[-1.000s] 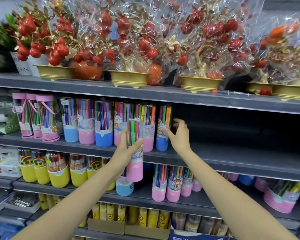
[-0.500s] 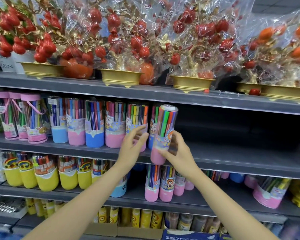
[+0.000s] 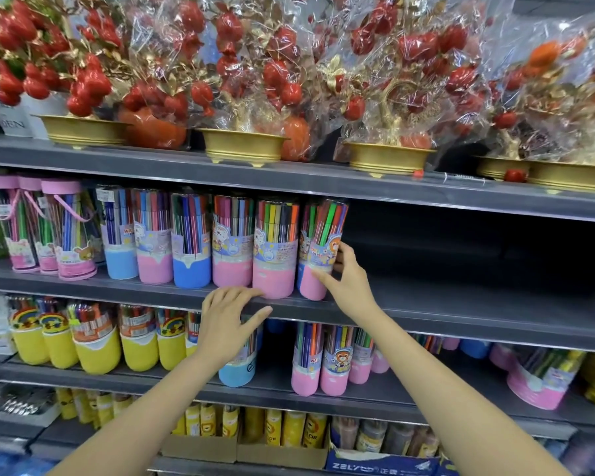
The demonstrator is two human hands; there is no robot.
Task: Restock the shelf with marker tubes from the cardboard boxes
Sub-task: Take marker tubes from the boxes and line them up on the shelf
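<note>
Grey metal shelving fills our view, stacked in tiers. On the top tier stand cellophane-wrapped red fruit ornaments [image 3: 241,67] in gold pots [image 3: 243,146]. Below them, the middle shelf [image 3: 461,304] carries a row of clear marker tubes [image 3: 193,242] with pink and blue bases along its left half, while its right half lies in shadow.

Our right hand [image 3: 349,283] grips the tilted marker tube [image 3: 320,249] at the right end of that row, thumb against its pink base and fingers curled round its far side. This tube leans to the right at the top, its base on the shelf near the front edge, just beside a pink-based tube [image 3: 275,249] standing upright.

Our left hand [image 3: 229,324] rests at the front edge of the same shelf with its fingers spread and loose, holding nothing, the fingertips touching the edge under the pink-based tube.

Lower down, we see yellow-based tubes [image 3: 97,341] at the left of the next shelf and more pink ones [image 3: 323,362] near its middle. Cardboard boxes [image 3: 279,451] of yellow containers sit at the bottom.
</note>
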